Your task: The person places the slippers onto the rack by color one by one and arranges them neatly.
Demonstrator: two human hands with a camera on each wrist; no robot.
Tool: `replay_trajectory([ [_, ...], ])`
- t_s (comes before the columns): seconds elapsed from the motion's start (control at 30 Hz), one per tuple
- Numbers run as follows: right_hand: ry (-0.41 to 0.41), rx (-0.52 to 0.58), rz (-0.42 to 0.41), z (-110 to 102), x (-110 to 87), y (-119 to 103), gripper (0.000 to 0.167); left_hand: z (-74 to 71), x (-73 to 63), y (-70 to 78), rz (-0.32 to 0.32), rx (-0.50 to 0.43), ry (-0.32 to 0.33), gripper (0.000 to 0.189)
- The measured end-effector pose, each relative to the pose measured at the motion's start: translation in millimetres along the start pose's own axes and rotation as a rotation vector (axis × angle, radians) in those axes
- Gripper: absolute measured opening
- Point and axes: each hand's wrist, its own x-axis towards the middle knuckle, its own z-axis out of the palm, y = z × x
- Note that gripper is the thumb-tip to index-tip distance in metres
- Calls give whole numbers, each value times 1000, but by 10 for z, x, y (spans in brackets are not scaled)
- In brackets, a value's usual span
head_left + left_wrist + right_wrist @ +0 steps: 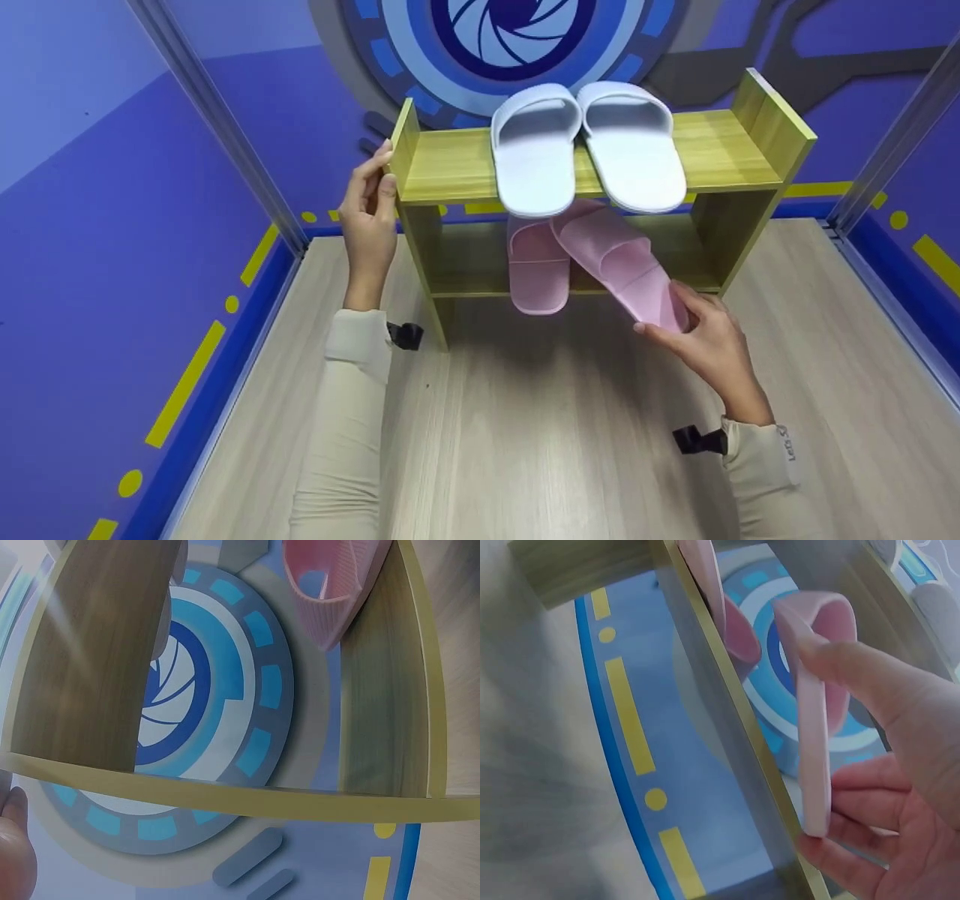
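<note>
A small two-tier wooden shoe rack [450,169] stands against the wall. My left hand [371,225] grips the upper edge of its left side panel with thumb and fingertips. At the lower shelf, my right hand [709,341] pinches the heel of a pink slipper [637,289] between thumb and fingers. That slipper slants, toe toward the shelf and heel out to the right; the right wrist view has it above the shelf's front edge. Left of it, another pink slipper [540,289] rests on the lower shelf, heel overhanging the front.
Two white slippers, one on the left [536,180] and one on the right [637,169], sit on the upper shelf with heels over its front edge. The right side panel [772,120] rises beyond them. Printed blue walls [97,247] surround the wood-patterned floor [525,435].
</note>
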Motion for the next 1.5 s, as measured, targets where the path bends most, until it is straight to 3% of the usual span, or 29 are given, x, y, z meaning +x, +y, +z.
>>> replay_trajectory([
  [0.43, 122, -45, 101, 158, 53, -194, 73, -4, -13, -1, -20, 4, 8, 29],
  [1.13, 243, -187, 111, 382, 157, -293, 47, 22, 0, -7, -27, -18, 27, 27],
  [1.5, 246, -263, 96, 463, 165, -382, 57, 20, -6, -12, -14, 1, 35, 27],
])
